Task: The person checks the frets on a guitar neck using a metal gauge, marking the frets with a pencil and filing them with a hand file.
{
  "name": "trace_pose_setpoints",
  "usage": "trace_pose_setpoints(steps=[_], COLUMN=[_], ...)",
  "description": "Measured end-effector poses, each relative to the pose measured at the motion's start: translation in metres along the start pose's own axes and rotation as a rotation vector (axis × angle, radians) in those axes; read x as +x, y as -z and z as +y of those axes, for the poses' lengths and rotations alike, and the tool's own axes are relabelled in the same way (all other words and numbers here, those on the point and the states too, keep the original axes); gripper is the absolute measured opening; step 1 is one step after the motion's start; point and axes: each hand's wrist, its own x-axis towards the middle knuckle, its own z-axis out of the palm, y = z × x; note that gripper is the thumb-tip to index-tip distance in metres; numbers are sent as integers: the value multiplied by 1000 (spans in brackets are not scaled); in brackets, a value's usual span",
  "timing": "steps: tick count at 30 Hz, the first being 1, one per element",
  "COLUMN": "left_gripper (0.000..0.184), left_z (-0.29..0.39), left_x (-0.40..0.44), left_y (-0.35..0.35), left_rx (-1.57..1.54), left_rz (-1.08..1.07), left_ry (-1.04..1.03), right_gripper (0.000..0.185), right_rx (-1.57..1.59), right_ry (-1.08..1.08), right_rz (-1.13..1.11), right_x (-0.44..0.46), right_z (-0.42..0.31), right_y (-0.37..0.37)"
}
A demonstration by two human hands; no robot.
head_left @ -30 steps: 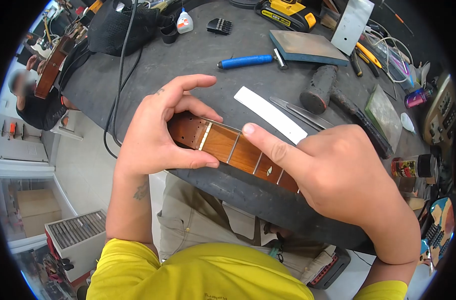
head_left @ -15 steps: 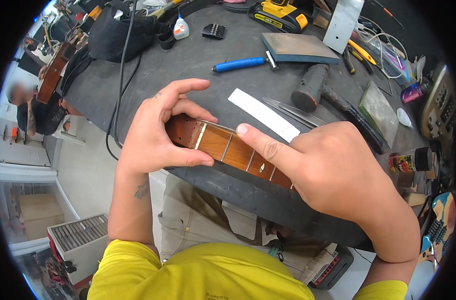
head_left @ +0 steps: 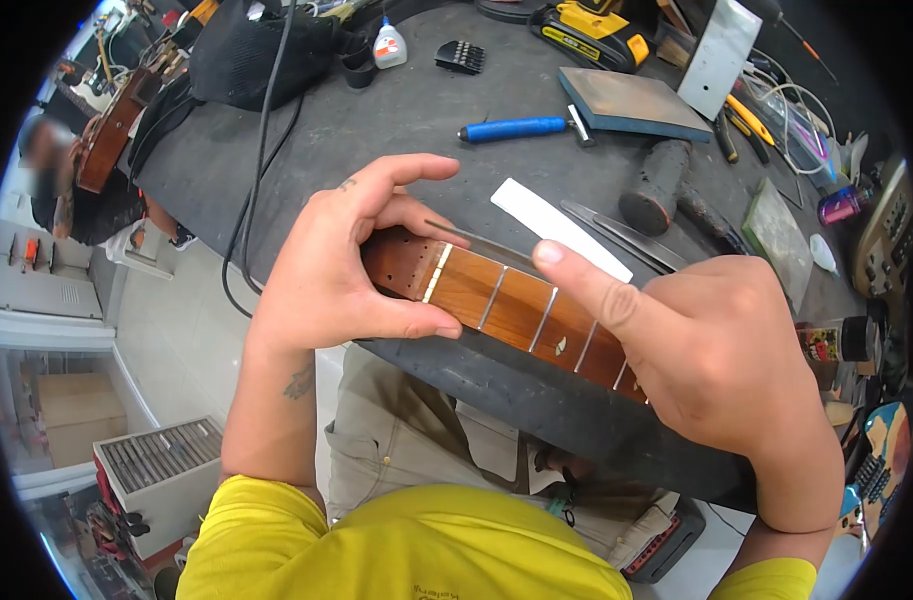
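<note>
A guitar neck (head_left: 516, 306) with metal frets, a pale nut (head_left: 437, 273) and a brown headstock (head_left: 394, 262) lies over the bench's near edge. My left hand (head_left: 316, 255) is curled round it by the nut, thumb on the near edge and fingertips at the far side; the index finger is raised. A thin, dark, narrow file (head_left: 488, 246) runs along the neck's far edge. My right hand (head_left: 696, 330) is closed on it, index finger stretched along the top. Its handle end is hidden under the hand. Whether the file touches the wood I cannot tell.
Beyond the neck lie a white strip (head_left: 556, 228), metal tools (head_left: 621, 235), a dark hammer (head_left: 656, 188), a blue-handled tool (head_left: 516, 129) and a sharpening block (head_left: 636, 104). A cable (head_left: 261, 150) hangs at the left. Another person (head_left: 61, 180) holds an instrument further off.
My right hand and the file have slid rightward along the neck, away from the nut, and more of the file shows. My left hand keeps its hold. The whole view has shifted slightly.
</note>
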Motion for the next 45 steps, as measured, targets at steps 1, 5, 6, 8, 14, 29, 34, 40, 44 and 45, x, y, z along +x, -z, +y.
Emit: trace_pose_setpoints(steps=[1,5,6,8,14,29,34,40,44,45], left_gripper=[118,118,118,118,117,116,115,115,115,116], left_z=[1,5,6,4,5,3,1,4,1,0], left_x=[-2,0,0,0,0,-1,1,1,1,0], left_y=[1,-1,0,-1,0,2,1,-1,2,2], left_rx=[-1,-35,-35,-24,-6,-1,4,-10,11,47], left_rz=[7,2,4,9,8,10,8,-1,4,-7], left_ry=[4,72,81,63,81,50,18,35,25,1], right_gripper=[72,68,66,63,62,68,69,69,70,70], right_rx=[0,-43,-18,-12,-41,-9,-16,-4,-4,3], right_ry=[7,52,49,67,63,120,127,122,127,118], right_rz=[-5,63,108,128,123,133,128,143,139,129], right_x=[3,12,13,13,11,6,6,7,1,0], right_z=[-1,-4,-4,-2,-5,5,6,6,7,7], right_y=[-1,-12,-16,-21,-15,-23,-22,-26,-21,-20])
